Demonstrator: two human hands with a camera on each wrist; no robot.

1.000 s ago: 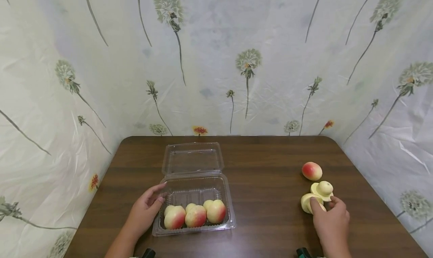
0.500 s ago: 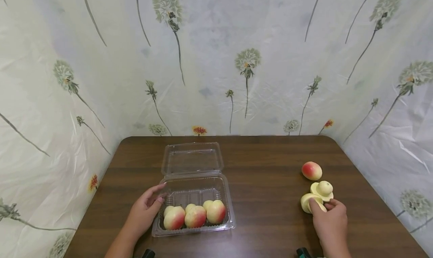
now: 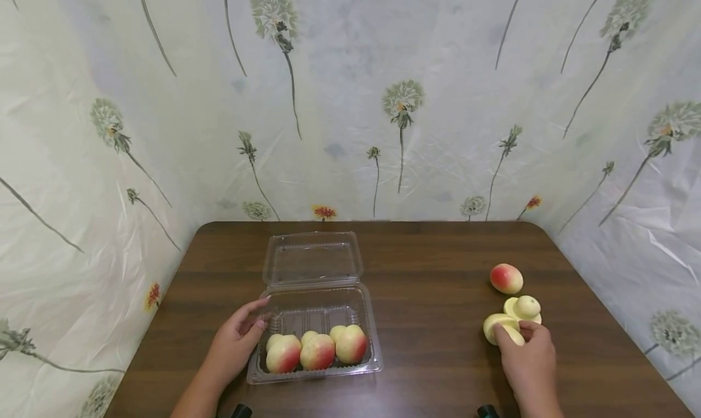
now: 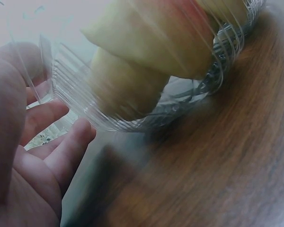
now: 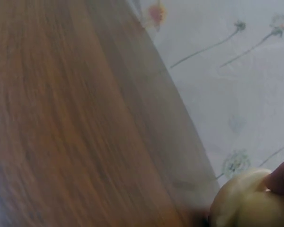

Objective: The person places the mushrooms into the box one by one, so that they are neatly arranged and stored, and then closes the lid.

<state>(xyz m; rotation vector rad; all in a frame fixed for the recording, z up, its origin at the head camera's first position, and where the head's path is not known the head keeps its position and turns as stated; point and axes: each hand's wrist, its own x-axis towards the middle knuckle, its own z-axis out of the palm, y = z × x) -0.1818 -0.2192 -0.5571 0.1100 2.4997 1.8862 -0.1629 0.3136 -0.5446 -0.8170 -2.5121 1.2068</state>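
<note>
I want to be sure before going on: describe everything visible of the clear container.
The container looks like thin, clear plastic: a rectangular tray with a rim and ribbed walls, joined along its far edge to a lid, which is open, folded back away from the person. It sits upright on the brown table, left of centre. Red-and-cream fruit-like pieces lie along its near side. The left hand is at its left side, fingers apparently touching it.

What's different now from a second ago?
The right grip moved a little left, bringing along the pale piece it pinches. The other pale piece, left grip, clear box, its three fruits and the lone red-yellow fruit stayed put.
</note>
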